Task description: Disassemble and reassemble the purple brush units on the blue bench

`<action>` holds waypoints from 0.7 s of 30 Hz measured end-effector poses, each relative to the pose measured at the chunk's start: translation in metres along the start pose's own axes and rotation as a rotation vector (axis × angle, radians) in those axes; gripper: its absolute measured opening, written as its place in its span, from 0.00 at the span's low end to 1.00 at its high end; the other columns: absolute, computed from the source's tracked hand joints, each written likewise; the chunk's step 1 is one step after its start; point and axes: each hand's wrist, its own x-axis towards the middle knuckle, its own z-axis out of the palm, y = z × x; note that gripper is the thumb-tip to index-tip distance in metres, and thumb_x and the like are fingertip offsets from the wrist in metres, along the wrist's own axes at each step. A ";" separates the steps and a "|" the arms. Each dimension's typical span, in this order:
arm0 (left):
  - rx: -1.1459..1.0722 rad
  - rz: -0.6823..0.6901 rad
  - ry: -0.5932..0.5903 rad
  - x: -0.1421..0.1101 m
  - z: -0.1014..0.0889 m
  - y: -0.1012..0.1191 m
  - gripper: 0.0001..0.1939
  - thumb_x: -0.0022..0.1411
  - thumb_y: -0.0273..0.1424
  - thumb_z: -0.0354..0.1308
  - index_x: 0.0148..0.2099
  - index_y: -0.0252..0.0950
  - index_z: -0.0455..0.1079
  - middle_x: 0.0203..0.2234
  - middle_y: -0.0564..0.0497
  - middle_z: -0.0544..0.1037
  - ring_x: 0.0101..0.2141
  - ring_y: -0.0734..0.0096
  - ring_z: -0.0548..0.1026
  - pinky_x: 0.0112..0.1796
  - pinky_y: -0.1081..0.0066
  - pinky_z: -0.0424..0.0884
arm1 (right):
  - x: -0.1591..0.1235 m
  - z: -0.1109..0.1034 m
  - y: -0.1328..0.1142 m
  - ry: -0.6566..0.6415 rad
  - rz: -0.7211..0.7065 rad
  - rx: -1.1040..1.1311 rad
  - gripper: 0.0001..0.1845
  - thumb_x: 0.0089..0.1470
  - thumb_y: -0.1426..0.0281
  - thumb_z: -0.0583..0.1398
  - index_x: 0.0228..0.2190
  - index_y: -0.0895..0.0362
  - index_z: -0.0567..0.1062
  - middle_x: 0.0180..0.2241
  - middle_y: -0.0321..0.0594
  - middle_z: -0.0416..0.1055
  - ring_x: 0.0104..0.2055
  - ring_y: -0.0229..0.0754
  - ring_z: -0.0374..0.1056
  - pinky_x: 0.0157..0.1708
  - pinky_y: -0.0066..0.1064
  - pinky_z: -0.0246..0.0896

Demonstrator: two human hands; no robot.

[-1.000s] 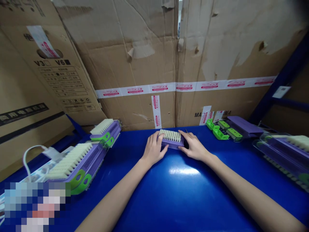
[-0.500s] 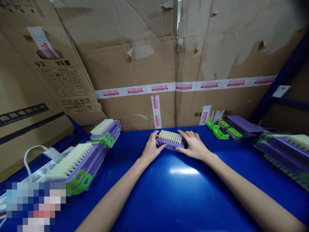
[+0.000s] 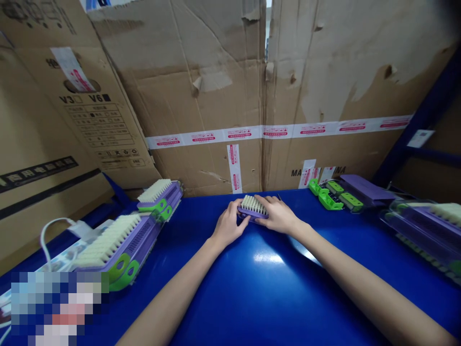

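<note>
Near the far edge of the blue bench (image 3: 248, 293), the left hand (image 3: 227, 224) and right hand (image 3: 278, 216) grasp opposite ends of a purple-backed bristle brush (image 3: 252, 206), bristles up, probably to steady it.

The right hand (image 3: 279, 215) hides one end of a purple brush (image 3: 253, 205). A second brush (image 3: 427, 222) is cut off at right; a pixelated patch (image 3: 59, 307) masks the lower left.

Two hands (image 3: 228, 225) (image 3: 280, 215), one held brush (image 3: 254, 203), two brush stacks (image 3: 139, 235) (image 3: 169, 196) at left and one brush stack (image 3: 432, 227) at near right are counted.
</note>
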 end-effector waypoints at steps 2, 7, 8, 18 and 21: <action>0.051 -0.013 0.067 0.000 -0.001 0.001 0.22 0.61 0.33 0.54 0.56 0.37 0.53 0.41 0.47 0.70 0.36 0.68 0.74 0.39 0.64 0.73 | 0.002 -0.004 -0.002 -0.006 0.009 0.008 0.39 0.49 0.56 0.60 0.59 0.58 0.59 0.48 0.52 0.68 0.48 0.53 0.64 0.47 0.41 0.58; 0.142 -0.021 0.214 0.001 -0.003 0.000 0.18 0.64 0.35 0.49 0.54 0.36 0.54 0.39 0.46 0.71 0.33 0.69 0.74 0.35 0.65 0.73 | 0.006 -0.026 0.014 0.185 0.049 0.008 0.37 0.50 0.55 0.58 0.58 0.58 0.61 0.47 0.49 0.69 0.48 0.52 0.64 0.44 0.37 0.60; 0.153 -0.019 0.220 0.001 -0.002 0.000 0.17 0.64 0.35 0.49 0.54 0.36 0.54 0.39 0.46 0.71 0.33 0.69 0.74 0.35 0.65 0.73 | 0.007 -0.034 0.021 0.236 0.065 -0.006 0.37 0.50 0.55 0.58 0.58 0.58 0.61 0.46 0.49 0.69 0.48 0.52 0.64 0.44 0.38 0.60; 0.325 0.198 0.130 -0.001 -0.001 0.006 0.18 0.64 0.34 0.49 0.55 0.35 0.55 0.43 0.41 0.71 0.39 0.61 0.75 0.38 0.62 0.73 | -0.013 -0.108 0.120 0.322 0.559 -0.287 0.37 0.49 0.51 0.56 0.55 0.60 0.63 0.42 0.59 0.69 0.39 0.53 0.64 0.31 0.35 0.52; 0.347 0.216 0.116 -0.001 -0.001 0.006 0.19 0.64 0.34 0.49 0.56 0.35 0.55 0.44 0.40 0.71 0.41 0.59 0.75 0.39 0.61 0.73 | -0.024 -0.116 0.158 0.288 0.778 -0.295 0.37 0.50 0.50 0.55 0.54 0.61 0.65 0.42 0.63 0.68 0.39 0.54 0.63 0.29 0.36 0.48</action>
